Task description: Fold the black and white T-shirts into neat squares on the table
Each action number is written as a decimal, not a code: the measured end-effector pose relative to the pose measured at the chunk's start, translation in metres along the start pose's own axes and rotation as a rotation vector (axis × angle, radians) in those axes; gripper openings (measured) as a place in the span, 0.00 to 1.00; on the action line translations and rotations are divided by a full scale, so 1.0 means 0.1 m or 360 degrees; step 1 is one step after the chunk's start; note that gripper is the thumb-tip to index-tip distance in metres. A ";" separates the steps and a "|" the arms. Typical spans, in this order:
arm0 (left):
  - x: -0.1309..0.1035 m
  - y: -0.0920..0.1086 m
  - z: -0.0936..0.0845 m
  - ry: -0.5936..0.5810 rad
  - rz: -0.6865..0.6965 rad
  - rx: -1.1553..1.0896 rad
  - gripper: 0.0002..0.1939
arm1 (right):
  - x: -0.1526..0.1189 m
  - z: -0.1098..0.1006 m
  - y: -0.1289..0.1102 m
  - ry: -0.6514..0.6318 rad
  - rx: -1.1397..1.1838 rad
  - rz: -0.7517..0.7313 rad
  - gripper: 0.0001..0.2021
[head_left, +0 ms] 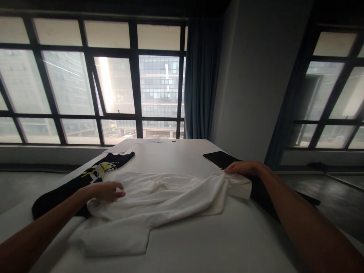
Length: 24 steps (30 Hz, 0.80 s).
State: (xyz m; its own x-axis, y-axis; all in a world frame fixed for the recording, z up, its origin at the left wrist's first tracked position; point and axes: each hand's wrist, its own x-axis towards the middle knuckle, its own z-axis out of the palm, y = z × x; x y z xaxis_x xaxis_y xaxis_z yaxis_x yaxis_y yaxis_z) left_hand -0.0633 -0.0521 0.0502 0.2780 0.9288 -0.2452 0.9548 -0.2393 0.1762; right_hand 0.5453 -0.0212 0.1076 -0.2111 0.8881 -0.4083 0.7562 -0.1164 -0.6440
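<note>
A white shirt (170,201) lies spread and wrinkled across the table in front of me, one sleeve reaching toward the near left. At its right end my right hand (241,168) pinches the fabric, lifting it slightly so a fold hangs below the fingers. My left hand (109,190) hovers over or rests lightly on the shirt's left part, fingers apart and slightly curled; contact with the cloth is hard to judge. Beside it on the left is a black garment (62,193) with a yellow and white print.
The white table (187,151) stretches away toward the windows (113,83). A dark folded cloth (216,157) lies at the right edge, partly behind my right arm. Papers (122,146) sit at the far left corner. A blue curtain (200,79) and a pillar (256,76) stand beyond.
</note>
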 end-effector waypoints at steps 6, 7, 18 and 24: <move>0.22 0.15 0.03 0.0187 0.0217 0.0102 0.10 | 0.15 -0.02 -0.06 0.0151 -0.0478 -0.0012 0.20; 0.25 0.11 -0.06 0.0111 0.0210 0.0056 0.09 | 0.19 -0.06 -0.07 0.0167 -0.0529 -0.0022 0.20; 1.15 0.05 -1.52 0.1045 -0.0590 0.0058 0.25 | 0.89 -0.39 -0.80 0.1811 -0.0719 0.0192 0.23; 1.50 0.27 -0.71 0.0697 -0.0323 0.0092 0.35 | 1.13 0.31 -0.76 0.1346 -0.0936 0.0010 0.26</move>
State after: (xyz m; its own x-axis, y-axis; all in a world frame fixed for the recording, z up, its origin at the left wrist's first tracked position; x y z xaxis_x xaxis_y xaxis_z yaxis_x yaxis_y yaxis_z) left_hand -0.0030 0.1008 0.0857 0.0272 0.9872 0.1571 0.9929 -0.0450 0.1103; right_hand 0.4449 0.0744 0.0899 0.1272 0.9372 0.3248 0.9873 -0.0882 -0.1321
